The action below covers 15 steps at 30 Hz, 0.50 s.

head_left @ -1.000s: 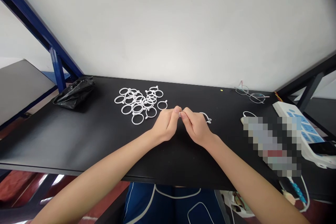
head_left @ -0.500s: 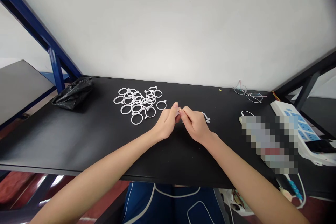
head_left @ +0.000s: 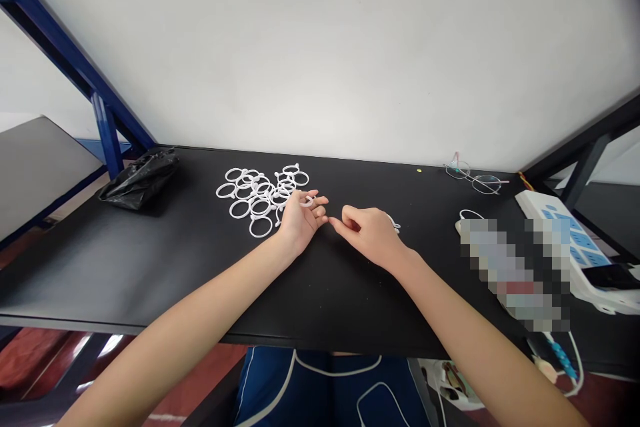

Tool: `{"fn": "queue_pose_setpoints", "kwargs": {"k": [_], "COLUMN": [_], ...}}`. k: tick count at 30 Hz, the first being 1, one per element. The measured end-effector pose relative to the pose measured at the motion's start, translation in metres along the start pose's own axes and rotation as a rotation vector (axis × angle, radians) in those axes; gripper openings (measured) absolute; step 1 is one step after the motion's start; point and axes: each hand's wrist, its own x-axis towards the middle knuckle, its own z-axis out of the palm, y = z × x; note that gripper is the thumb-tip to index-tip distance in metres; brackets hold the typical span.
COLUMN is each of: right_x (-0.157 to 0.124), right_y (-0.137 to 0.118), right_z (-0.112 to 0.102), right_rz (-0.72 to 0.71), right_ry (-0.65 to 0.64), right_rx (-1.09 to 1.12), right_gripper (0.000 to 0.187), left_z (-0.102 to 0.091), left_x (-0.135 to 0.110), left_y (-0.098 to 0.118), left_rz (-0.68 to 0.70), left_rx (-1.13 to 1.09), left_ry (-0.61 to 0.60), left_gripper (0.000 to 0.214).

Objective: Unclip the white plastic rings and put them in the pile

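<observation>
My left hand (head_left: 303, 220) is at the right edge of a pile of white plastic rings (head_left: 260, 205), palm turned up and fingers stretched apart. Between its thumb and fingers part of a white ring (head_left: 307, 201) shows; a firm grip on it is not visible. Just to the right, my right hand (head_left: 370, 230) has curled fingers, with the thumb pointing toward the left fingertips. Whatever those curled fingers may hold is hidden. Behind the right hand, bits of white rings (head_left: 394, 223) with small eyelets stick out, mostly covered by it.
On the black tabletop (head_left: 200, 260), a black plastic bag (head_left: 140, 180) lies at the left. Eyeglasses (head_left: 475, 175) rest near the wall at the right. A pixelated object (head_left: 510, 273) with a cable and a white power strip (head_left: 575, 240) are at the far right.
My hands were together around a small white part; now they have separated. The left hand has moved left to the loose ring and opened, while the right hand has stayed nearly in place.
</observation>
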Motion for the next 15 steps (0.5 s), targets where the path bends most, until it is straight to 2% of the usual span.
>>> {"fn": "queue_pose_setpoints", "kwargs": {"k": [3,6,15], "right_x": [0.0004,0.0001,-0.001], "right_y": [-0.0014,-0.0027,0.0005], "right_z": [0.0003,0.0016,0.0063], "right_rz": [0.021,0.023,-0.08], "right_ry": [-0.069,-0.12,-0.113], "right_rx": [-0.026,-0.02,0.113], "right_gripper": [0.035,0.025,0.021], "left_z": [-0.0019,-0.0033,-0.0019], "left_x": [0.0002,0.0005,-0.0005], "left_y": [0.0006,0.0012,0.0014], "left_rz": [0.036,0.058,0.024], "left_rx": [0.009,-0.006,-0.008], "left_ry": [0.042,0.034,0.069], "left_gripper": [0.028,0.036,0.039]}}
